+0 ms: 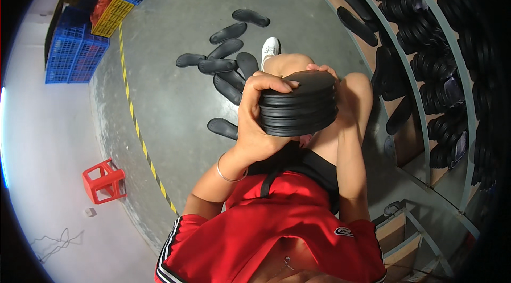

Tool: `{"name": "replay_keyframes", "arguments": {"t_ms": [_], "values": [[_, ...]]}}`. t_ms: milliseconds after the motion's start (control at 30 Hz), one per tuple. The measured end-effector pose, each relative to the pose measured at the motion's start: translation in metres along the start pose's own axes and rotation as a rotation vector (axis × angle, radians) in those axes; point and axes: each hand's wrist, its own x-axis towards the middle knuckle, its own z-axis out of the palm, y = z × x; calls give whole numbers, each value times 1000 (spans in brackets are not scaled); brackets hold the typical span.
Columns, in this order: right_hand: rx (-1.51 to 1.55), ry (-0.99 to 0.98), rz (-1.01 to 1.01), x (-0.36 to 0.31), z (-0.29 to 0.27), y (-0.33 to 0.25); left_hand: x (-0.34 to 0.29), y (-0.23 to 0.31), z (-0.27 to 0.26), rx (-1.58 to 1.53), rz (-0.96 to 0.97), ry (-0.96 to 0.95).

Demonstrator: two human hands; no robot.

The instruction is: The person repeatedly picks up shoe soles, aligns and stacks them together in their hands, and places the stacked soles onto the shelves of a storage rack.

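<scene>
A thick stack of black shoe soles (298, 107) is held up above my lap, their edges lined up one over another. My left hand (258, 123) grips the stack's left side, with the thumb and fingers wrapped round it. On the other side my right hand (340, 97) is closed on the same stack; its fingertips show at the far edge, and the rest is partly hidden behind the soles. Several loose black soles (227, 49) lie scattered on the floor beyond my left hand, some overlapping. One single sole (222, 128) lies nearer, left of my left wrist.
At the right, a curved-looking rack (420, 70) carries many black soles in rows. Blue crates (77, 54) and yellow crates (112, 17) are piled at the far left. A red stool (104, 181) stands by the wall, beyond yellow-black floor tape (139, 134).
</scene>
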Motion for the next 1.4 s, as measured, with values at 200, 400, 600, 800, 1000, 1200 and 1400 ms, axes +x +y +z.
{"name": "replay_keyframes", "arguments": {"t_ms": [200, 400, 600, 800, 1000, 1200, 1400], "values": [[-74, 0, 36, -4, -7, 1, -2, -1, -3, -18, -11, 13], [-156, 89, -47, -3, 10, -5, -6, -5, -16, 11, 112, -122], [-273, 159, -45, -4, 9, -17, -18, -16, -30, -92, 105, -105], [-870, 240, -266, -27, 45, -90, -31, -48, -56, -154, -41, 75], [-1093, 179, -319, -42, 98, -123, -54, -72, -48, -272, -335, 135], [-1116, 194, -351, -44, 107, -126, -49, -56, -70, -238, -377, 46], [42, 327, 601, -43, 87, -113, -20, -24, -77, -219, -592, 8]]}}
